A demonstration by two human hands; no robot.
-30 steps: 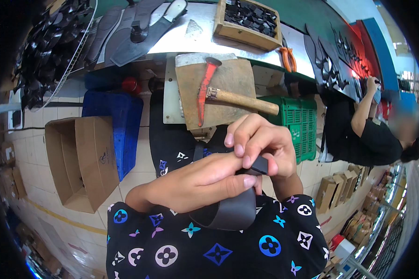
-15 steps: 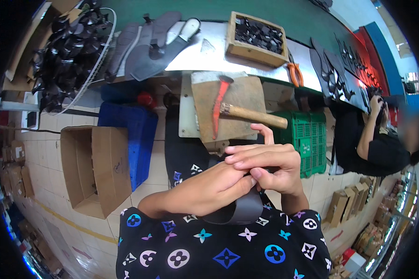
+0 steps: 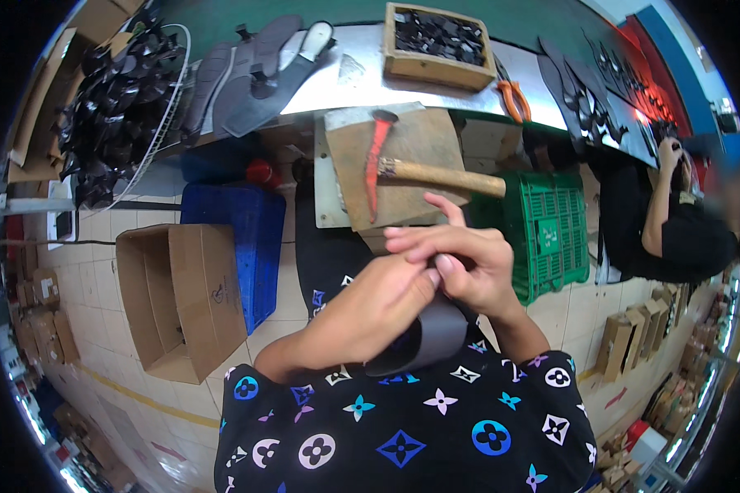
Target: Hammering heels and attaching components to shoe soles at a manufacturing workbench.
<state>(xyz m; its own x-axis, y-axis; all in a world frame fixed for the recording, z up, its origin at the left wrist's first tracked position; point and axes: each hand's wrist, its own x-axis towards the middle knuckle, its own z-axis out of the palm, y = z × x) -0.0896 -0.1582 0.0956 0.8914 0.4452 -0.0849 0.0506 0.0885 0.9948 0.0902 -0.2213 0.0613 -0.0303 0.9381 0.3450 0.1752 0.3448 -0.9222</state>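
Close in front of my body I hold a dark grey shoe sole [image 3: 442, 335], its smooth, curved end showing below my fingers. My left hand [image 3: 376, 302] is closed on it from the left, and its fingertips are hidden behind my right hand. With fingers bent over and thumb pressed in, my right hand [image 3: 469, 261] grips the upper part; its little finger sticks up. What lies between the fingers is mostly covered. Just beyond my hands, a hammer [image 3: 444, 177] with a red head and wooden handle lies on a worn brown board [image 3: 423, 135].
Dark soles [image 3: 263, 94] lie on the bench, near a wooden box [image 3: 436, 72] of small black pieces and orange-handled pliers [image 3: 514, 100]. Left are a basket of black shoe parts [image 3: 119, 115], a cardboard box [image 3: 210, 287] and blue crate [image 3: 263, 246]; right, a green crate [image 3: 551, 234] and a co-worker [image 3: 682, 238].
My hands and the sole have shifted slightly within the view, and the fingers have bunched closer together at the top. The bench and hammer sit a little higher in the picture.
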